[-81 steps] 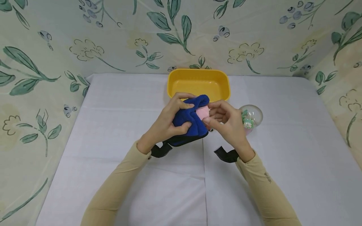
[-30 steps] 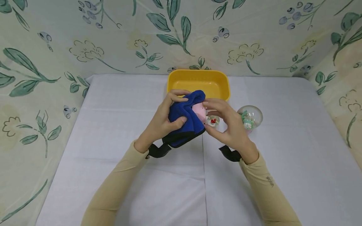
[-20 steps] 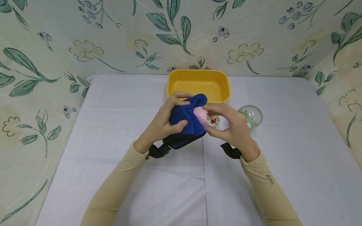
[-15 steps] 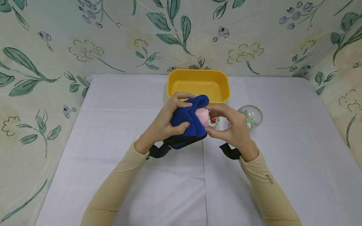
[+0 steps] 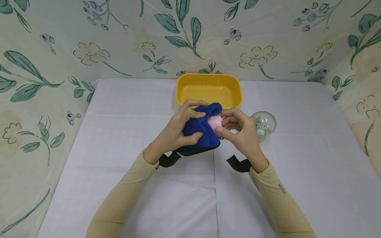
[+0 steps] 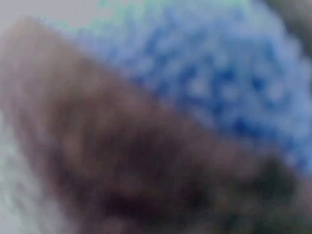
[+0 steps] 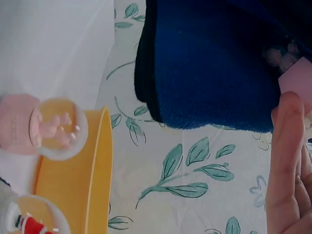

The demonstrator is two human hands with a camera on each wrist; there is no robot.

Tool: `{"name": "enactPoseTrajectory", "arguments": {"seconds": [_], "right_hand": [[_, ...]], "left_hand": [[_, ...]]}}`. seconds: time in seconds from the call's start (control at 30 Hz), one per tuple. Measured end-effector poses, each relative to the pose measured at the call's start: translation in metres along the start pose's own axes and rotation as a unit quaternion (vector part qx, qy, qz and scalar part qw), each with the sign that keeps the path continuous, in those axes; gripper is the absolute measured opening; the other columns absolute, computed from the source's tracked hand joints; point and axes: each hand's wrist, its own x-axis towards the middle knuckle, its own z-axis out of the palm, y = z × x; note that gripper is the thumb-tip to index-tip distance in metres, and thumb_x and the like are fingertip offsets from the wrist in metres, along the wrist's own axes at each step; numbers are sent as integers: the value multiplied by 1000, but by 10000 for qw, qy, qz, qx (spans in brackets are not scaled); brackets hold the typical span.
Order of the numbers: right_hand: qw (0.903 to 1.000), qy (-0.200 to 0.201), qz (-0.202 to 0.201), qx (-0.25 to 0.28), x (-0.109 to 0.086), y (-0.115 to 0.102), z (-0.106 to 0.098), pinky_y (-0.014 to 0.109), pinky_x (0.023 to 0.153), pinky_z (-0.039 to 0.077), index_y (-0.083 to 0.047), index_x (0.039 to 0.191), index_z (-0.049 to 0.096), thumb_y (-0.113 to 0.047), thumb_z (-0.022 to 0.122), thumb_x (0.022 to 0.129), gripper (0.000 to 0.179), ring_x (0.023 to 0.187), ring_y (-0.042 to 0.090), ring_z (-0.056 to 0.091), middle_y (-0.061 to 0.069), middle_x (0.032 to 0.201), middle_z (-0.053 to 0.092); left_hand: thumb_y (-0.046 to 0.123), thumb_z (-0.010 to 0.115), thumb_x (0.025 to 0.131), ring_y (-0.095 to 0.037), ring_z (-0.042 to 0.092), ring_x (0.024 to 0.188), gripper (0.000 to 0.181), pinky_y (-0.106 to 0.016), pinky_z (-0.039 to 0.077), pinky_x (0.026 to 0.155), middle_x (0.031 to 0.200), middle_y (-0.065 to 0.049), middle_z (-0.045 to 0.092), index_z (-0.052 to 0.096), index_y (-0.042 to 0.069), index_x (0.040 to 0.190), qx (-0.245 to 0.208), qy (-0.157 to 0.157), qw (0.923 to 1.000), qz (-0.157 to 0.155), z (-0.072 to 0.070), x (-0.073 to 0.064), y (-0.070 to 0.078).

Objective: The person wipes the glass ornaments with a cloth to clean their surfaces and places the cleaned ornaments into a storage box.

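Observation:
My left hand grips a folded blue cloth with black edging, which wraps a small snow globe. The globe's pink base sticks out of the cloth on the right, and the fingers and thumb of my right hand pinch it. In the right wrist view, small pink figures show in the fold beside the base. The blurred left wrist view is filled by a dark, skin-toned shape and the blue cloth.
A yellow tub stands behind the hands. Right of the right hand sits a snow globe with green contents. The right wrist view shows a pink-based snow globe and another with a red figure, near the tub.
The right hand turns on the pink base, shifting its fingers, while the cloth moves slightly right and towards the front. The globe with the red figure becomes almost hidden in the head view.

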Motion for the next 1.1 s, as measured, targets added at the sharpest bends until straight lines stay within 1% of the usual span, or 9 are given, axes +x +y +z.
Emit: {"name": "enactPoseTrajectory", "arguments": {"seconds": [0.1,0.17,0.23,0.33,0.47,0.6,0.77,0.93,1.1], "right_hand": [[9991,-121,-304,-281,0,0,-1,20,68,54,11,110,59,-50,68,82,67,74,10,63,11,86,68],[9969,-213,-613,-434,1,1,-1,22,74,54,11,116,57,-48,66,85,67,84,12,63,16,99,66],[9940,-304,-917,-511,1,1,-2,25,81,53,11,121,53,-45,65,87,67,94,16,62,20,112,62],[9888,-454,-1304,-561,2,0,-2,29,87,51,10,124,49,-40,64,89,63,107,22,57,21,123,55],[9811,-512,-1639,-889,4,-1,-1,29,90,49,5,121,54,-36,63,90,52,111,27,54,19,123,56],[9742,-389,-1825,-1268,5,-1,-2,26,92,47,2,115,58,-38,63,91,48,104,28,57,17,114,61],[9744,-337,-1819,-1275,4,1,-5,23,87,50,4,111,60,-42,65,88,52,93,25,62,17,108,64],[9822,-292,-1578,-978,3,2,-5,20,77,53,9,108,58,-43,67,85,58,79,18,64,17,99,66],[9948,-204,-989,-147,3,1,-3,20,68,54,14,106,56,-40,73,82,61,76,10,65,11,94,68]], "left_hand": [[31,56,92,-34,43,118,38,-41,44,97,129,-26,41,46,3,116,-69,153,9998,-47,0,0,-1],[33,55,92,-34,44,118,41,-41,43,97,129,-26,42,46,2,116,-101,281,9995,-118,0,0,-1],[37,55,92,-33,45,118,45,-41,43,98,129,-26,43,46,0,116,-129,392,9989,-217,-2,0,-1],[43,55,92,-32,45,118,51,-42,41,100,129,-26,44,45,-1,116,-165,546,9977,-355,-5,-2,-2],[46,55,92,-31,45,118,54,-43,39,102,129,-26,45,45,-2,116,-247,575,9970,-453,-7,-3,-3],[43,55,92,-31,45,118,51,-43,40,101,129,-25,45,47,-1,115,-292,427,9977,-446,-6,-3,-2],[41,55,92,-31,44,117,48,-41,42,98,129,-23,44,47,1,116,-256,226,9984,-458,-4,-2,-1],[43,54,93,-31,44,116,46,-41,43,96,128,-23,43,46,4,117,-148,95,9995,-271,-3,-1,1],[33,57,91,-34,44,116,40,-41,42,97,128,-25,41,46,6,118,-75,-34,10000,-12,-3,1,2]]}}
